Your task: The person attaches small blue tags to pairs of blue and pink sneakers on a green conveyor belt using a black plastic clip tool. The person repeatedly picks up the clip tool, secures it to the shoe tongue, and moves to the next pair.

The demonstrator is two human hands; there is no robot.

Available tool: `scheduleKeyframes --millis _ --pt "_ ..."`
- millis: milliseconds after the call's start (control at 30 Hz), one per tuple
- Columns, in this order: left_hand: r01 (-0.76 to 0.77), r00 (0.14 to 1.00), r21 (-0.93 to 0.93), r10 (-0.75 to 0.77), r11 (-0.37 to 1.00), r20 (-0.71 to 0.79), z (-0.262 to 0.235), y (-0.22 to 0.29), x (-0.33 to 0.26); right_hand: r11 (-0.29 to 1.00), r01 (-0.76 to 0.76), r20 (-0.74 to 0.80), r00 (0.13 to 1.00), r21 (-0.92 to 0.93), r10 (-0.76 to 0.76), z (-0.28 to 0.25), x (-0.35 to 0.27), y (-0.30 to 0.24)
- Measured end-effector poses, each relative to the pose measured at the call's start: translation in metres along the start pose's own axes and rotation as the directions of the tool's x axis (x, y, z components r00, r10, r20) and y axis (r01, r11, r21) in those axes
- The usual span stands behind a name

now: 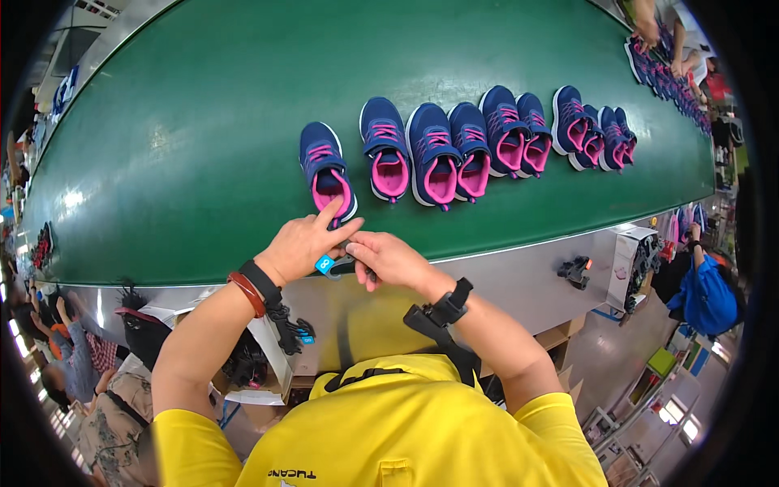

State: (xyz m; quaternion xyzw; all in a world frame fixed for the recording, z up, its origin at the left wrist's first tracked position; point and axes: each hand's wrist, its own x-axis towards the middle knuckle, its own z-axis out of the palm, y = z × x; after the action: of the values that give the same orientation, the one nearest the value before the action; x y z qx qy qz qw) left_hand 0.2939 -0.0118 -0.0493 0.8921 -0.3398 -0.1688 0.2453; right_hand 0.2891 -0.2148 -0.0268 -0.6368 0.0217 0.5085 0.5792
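A long, glossy green work table point(243, 73) with a pale metal edge sweeps across the upper and middle frame, its borders bowed by the lens. The person's bright yellow short-sleeved shirt point(406, 430) fills the bottom centre. A row of navy-blue sports shoes point(468, 134) with pink laces, pink linings and white soles runs from the centre toward the upper right, toes pointing up the frame. At the right, below the table's edge, stands a white cardboard box point(622, 266) of black plastic pieces. The row's leftmost navy-and-pink shoe point(323, 162) lies at centre, its heel toward the person. The left hand point(304, 245) reaches its index finger to that heel; whether its other fingers grip anything cannot be told. The right hand point(388, 258) is just beside it, thumb and fingers closed on a small black plastic piece point(350, 249) between the two hands. Below the left hand's fingers, a small square bright-blue tag point(324, 264) shows.
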Motion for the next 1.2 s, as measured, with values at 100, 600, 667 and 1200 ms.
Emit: scheduleKeyframes --millis 100,600,667,1200 --pt "0.102 0.994 0.039 -0.103 0.994 0.035 0.010 -0.006 -0.009 0.596 0.224 -0.273 0.729 -0.772 -0.628 -0.025 -0.003 -0.010" --pt "0.414 0.907 -0.198 -0.420 0.889 0.010 0.013 0.006 -0.024 -0.155 0.210 0.261 0.763 -0.965 -0.591 -0.046 0.020 -0.025" --pt "0.423 0.903 -0.201 -0.429 0.884 0.015 0.011 0.008 -0.024 -0.168 0.222 0.278 0.759 -0.961 -0.589 -0.043 0.021 -0.027" --pt "0.450 0.886 -0.207 -0.463 0.869 -0.014 0.005 0.012 -0.026 -0.219 0.219 0.309 0.732 -0.951 -0.608 -0.032 0.026 -0.030"
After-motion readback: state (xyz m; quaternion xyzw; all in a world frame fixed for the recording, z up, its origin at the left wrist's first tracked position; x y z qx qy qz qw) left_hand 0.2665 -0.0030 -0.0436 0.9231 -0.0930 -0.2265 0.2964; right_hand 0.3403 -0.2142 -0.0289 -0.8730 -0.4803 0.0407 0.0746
